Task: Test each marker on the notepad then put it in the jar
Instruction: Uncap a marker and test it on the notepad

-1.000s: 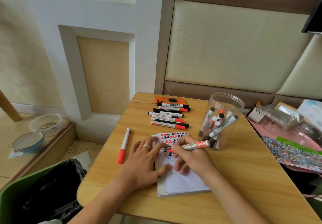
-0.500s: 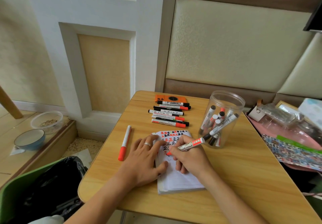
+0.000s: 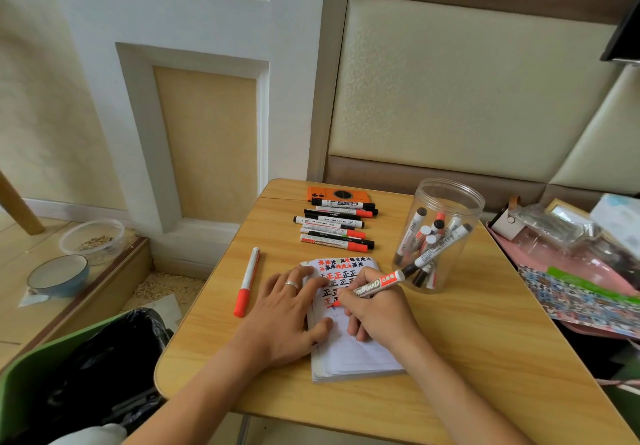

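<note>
Meanwhile the right hand (image 3: 377,309) gripped a red-tipped white marker (image 3: 375,285) on the white paper notepad (image 3: 353,351); the left hand (image 3: 287,313) lay flat along its left edge, bare wooden tabletop (image 3: 485,358) to the right.

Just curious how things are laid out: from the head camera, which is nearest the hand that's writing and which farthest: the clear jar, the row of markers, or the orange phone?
From the right hand:
1. Jar, just beyond it to the right.
2. Row of markers, farther back on the table.
3. Orange phone, behind that row at the table's far edge.

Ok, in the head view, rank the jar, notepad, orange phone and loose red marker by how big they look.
1. notepad, though nearest the camera and partly under both hands
2. jar, close behind it
3. loose red marker and orange phone: too alike to rank
</note>
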Available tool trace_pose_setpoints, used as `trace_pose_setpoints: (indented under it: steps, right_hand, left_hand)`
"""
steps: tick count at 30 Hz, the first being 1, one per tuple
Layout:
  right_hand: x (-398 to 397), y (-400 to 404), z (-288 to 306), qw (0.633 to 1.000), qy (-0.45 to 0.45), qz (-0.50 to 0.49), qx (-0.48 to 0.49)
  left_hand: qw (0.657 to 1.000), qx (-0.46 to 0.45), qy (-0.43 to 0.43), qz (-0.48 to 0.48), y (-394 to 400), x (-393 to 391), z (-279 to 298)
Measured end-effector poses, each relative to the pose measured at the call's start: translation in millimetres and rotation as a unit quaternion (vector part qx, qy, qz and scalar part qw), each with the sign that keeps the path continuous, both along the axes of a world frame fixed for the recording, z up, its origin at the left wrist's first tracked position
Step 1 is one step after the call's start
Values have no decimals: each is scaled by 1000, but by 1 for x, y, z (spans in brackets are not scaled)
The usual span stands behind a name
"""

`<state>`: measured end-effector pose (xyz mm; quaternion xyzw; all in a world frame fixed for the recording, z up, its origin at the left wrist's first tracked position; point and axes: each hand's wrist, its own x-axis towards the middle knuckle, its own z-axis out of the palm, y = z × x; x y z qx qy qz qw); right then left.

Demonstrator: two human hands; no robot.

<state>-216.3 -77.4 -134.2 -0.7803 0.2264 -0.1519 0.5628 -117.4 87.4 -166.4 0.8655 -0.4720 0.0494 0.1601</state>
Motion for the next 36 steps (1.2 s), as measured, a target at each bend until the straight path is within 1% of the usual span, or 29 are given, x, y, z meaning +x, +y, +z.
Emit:
trace_pose_setpoints:
  steps: [5, 13, 18, 26, 31, 36]
  right_hand:
    - [-3, 2, 2, 1000, -13, 13, -1]
    - [-3, 1, 2, 1000, 5, 18, -3]
    - [-4, 1, 3, 1000, -6, 5, 9]
    - [-3, 0, 2, 1000, 2, -1, 9]
    - [-6, 3, 4, 1000, -17, 22, 8]
    - [-5, 3, 3, 999, -13, 37, -8]
  left_hand:
    - [1000, -3, 1, 2, 0, 1, -2]
    - [1000, -7, 5, 2, -1, 1, -2]
    - [1000, -3, 7, 4, 0, 0, -1]
    - [1000, 4, 7, 3, 0, 1, -1]
    - [1000, 1, 8, 2, -1, 0, 0]
    - [1000, -7, 8, 2, -1, 0, 0]
